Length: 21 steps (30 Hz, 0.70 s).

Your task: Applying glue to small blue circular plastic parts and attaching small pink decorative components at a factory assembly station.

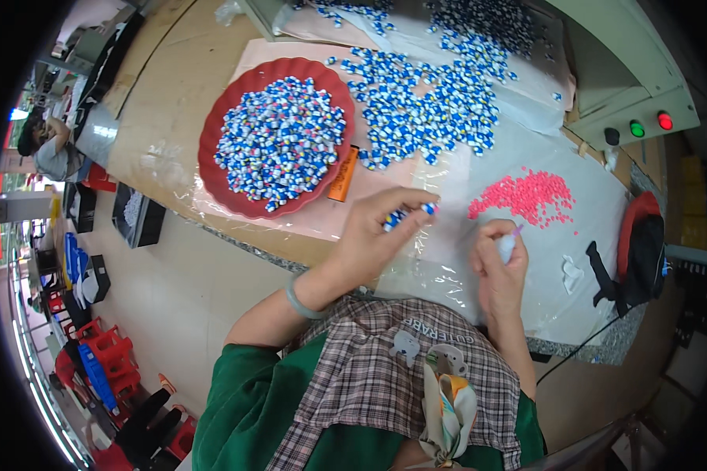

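My left hand [373,235] is closed, pinching a small blue-and-white piece [430,209] between thumb and forefinger. More pieces of the same kind [395,220] show inside its curled fingers. To its right, my right hand [495,271] grips a small whitish bottle [506,248] with a thin purple tip pointing up. Just beyond that hand, a patch of tiny pink pieces [526,196] is spread on a white sheet [542,259]. Farther off lies a wide scatter of blue-and-white pieces [432,110]. A red scalloped tray [208,161], heaped with similar pieces, sits at the left.
An orange box [343,174] lies beside the tray. A pale machine housing [632,94] with red and green lights stands at the far right. Near the right edge are a black-and-red object [642,251] and a crumpled white scrap [572,273]. Another person [51,145] is at the far left.
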Available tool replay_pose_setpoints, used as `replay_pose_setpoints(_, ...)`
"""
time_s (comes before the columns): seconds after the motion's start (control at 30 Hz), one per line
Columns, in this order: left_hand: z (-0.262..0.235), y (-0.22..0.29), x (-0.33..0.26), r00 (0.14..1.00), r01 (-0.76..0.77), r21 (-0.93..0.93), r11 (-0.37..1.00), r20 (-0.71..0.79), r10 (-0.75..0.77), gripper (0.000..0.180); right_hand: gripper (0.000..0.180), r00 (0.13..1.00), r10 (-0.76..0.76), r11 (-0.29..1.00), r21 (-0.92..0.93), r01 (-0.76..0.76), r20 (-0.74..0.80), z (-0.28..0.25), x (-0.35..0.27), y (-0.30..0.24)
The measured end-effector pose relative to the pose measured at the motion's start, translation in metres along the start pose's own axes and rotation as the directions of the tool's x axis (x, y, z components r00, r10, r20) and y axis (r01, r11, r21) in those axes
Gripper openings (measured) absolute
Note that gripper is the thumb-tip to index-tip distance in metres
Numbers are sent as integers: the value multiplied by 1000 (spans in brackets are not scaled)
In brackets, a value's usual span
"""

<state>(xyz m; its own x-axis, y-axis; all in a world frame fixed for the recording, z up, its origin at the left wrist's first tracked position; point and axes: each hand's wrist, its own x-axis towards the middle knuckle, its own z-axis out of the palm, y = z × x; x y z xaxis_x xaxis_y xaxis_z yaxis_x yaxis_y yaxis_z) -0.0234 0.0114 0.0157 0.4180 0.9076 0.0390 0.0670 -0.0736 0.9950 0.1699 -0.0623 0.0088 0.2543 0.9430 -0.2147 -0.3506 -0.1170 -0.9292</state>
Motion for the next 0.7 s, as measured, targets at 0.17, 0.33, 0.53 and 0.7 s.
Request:
replay_pose_setpoints(0.17,-71,21,16,890,-192,603,774,-226,396,22,9,1000,-7,997,-74,7,2,-19,2,-3)
replay_pose_setpoints(0.33,-116,27,28,871,-148,933,329,-35,490,23,10,999,-37,992,-119,39,21,-22,4,-5)
replay_pose_setpoints(0.53,-92,14,37,837,-201,948,245,36,547,26,10,999,-41,990,-133,40,-8,-26,2,-6)
replay_pose_setpoints(0.7,-24,1,34,877,-367,727,580,62,477,47,11,1000,-17,990,-139,17,-2,-29,3,-5)
